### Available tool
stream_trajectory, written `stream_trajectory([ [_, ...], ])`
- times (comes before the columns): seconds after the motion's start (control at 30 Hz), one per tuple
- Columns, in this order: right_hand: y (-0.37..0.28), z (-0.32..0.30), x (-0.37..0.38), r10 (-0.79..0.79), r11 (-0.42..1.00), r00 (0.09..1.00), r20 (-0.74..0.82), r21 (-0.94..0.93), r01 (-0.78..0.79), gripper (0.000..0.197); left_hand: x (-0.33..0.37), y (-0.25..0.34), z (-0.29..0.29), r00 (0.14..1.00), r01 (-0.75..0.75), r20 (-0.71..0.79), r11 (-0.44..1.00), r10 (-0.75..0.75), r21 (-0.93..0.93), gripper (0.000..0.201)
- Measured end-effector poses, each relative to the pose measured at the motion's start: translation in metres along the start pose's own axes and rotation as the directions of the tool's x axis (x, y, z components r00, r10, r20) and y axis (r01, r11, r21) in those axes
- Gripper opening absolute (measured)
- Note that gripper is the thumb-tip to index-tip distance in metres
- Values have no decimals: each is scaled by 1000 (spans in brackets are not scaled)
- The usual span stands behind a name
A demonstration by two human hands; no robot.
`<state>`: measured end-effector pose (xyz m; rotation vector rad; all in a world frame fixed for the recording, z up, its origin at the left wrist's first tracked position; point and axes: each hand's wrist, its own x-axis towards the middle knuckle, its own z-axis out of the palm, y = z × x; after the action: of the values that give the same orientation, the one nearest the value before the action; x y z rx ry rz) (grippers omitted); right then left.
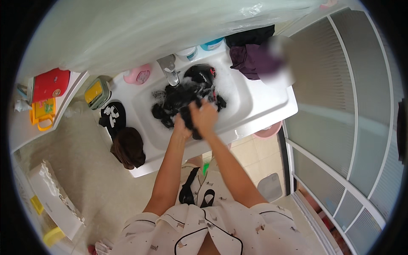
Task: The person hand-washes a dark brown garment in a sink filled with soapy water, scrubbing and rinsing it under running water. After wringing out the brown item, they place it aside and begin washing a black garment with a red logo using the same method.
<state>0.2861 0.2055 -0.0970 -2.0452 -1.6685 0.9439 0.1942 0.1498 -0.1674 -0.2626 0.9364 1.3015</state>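
Over the near part of the white sink, my left hand and my right hand are close together, both closed on a bunched wet black cloth. The right hand is a little blurred. More black fabric lies in sudsy water just beyond my hands, and whether it is one piece with the held cloth I cannot tell. A rounded black part with a red mark pokes up at the far side of the basin. Above the fabric stands a chrome faucet.
A pink bottle stands left of the faucet, a blue-labelled container right of it. Purple cloth lies on the right rim. On the left are a black-and-white item and brown fabric. Sliding glass panels border the right.
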Motion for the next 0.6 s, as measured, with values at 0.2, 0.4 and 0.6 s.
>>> stream_trajectory([
  [0.2,41,-35,30,-286,953,918,276,-18,302,70,-13,17,35,951,-36,-298,990,76,139,27],
  [0.4,31,-10,49,-112,905,701,704,-218,365,96,13,37,-34,966,140,-217,990,-138,-6,45],
  [0.6,31,53,43,-35,796,904,426,-534,283,45,-7,52,-27,901,311,-335,949,-278,48,90],
])
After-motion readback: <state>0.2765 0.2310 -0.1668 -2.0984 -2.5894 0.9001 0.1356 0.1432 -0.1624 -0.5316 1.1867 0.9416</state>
